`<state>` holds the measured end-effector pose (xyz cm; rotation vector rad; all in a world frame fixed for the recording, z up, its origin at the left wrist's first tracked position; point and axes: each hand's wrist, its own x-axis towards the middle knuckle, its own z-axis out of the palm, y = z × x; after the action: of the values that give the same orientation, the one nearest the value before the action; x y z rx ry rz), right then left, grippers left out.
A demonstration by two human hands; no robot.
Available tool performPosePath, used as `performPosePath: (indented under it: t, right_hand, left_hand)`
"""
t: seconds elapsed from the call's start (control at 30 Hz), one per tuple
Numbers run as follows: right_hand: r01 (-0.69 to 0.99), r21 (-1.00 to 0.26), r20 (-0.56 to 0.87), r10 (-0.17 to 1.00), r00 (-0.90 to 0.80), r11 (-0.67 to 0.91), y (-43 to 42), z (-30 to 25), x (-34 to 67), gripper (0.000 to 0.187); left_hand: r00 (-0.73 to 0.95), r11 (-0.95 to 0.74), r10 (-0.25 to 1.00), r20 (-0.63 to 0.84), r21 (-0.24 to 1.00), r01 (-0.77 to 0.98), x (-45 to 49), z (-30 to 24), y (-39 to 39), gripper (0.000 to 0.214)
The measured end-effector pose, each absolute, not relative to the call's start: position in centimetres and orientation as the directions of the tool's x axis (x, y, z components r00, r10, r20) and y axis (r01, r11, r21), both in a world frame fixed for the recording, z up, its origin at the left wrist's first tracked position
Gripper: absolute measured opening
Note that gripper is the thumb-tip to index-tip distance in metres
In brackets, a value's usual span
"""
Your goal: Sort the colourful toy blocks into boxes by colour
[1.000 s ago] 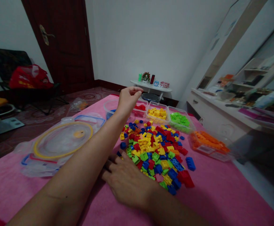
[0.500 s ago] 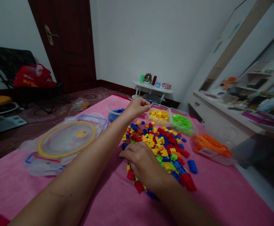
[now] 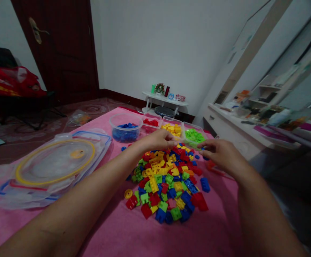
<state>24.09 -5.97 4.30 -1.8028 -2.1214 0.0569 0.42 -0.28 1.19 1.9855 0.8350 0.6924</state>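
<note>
My left hand [image 3: 161, 140] is closed, its fingertips together above the far side of a mixed pile of toy building blocks [image 3: 168, 178]. Whatever it may hold is hidden. At the pile's far right, my right hand [image 3: 221, 152] has its thumb and fingers curled around a small blue block [image 3: 205, 157], mostly covered by the fingers. Beyond the hands stand a round tub of blue blocks [image 3: 126, 119], a box of red blocks [image 3: 151, 116], a box of yellow blocks [image 3: 171, 119] and a box of green blocks [image 3: 193, 125]. My right hand largely hides the orange-block box.
Stacked clear lids [image 3: 55, 162] lie on the pink cloth [image 3: 104, 221] to the left. A loose blue brick [image 3: 205, 185] rests right of the pile. A cabinet with clutter [image 3: 251, 125] stands at the right, and a small white shelf table [image 3: 164, 98] by the wall.
My right hand has gone from the pile's near left side to its far right. The left hand has drawn back from the boxes to above the pile. The view has turned slightly right.
</note>
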Motion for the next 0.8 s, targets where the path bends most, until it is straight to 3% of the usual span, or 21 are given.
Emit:
performPosePath:
  t: [0.13,0.37,0.5,0.67,0.8]
  right_hand:
    - [0.991,-0.107,0.188,0.980,-0.060,0.081,-5.2,2.9,24.9,0.019]
    - [0.998,-0.065,0.082,0.996,0.024,-0.019,-3.4,-1.8,24.0,0.013]
    - [0.992,-0.117,0.062,0.997,0.044,-0.037,-3.2,-2.6,24.3,0.012]
    - [0.984,-0.166,0.170,0.981,0.092,-0.064,-3.6,-0.7,24.6,0.013]
    - [0.931,-0.351,0.334,0.942,0.030,0.095,-4.4,1.5,23.3,0.016]
  left_hand:
    - [0.663,-0.485,0.726,0.184,0.820,0.303,1.4,0.5,-0.7,0.018]
    - [0.648,-0.487,0.742,0.173,0.803,0.343,1.7,0.4,-1.0,0.018]
    - [0.652,-0.468,0.738,0.171,0.826,0.313,1.9,-0.2,-0.7,0.018]
    - [0.639,-0.331,0.760,0.122,0.918,0.218,2.7,-1.0,-0.7,0.016]
    - [0.561,-0.112,0.826,0.058,0.992,0.063,3.5,-0.7,-1.5,0.022]
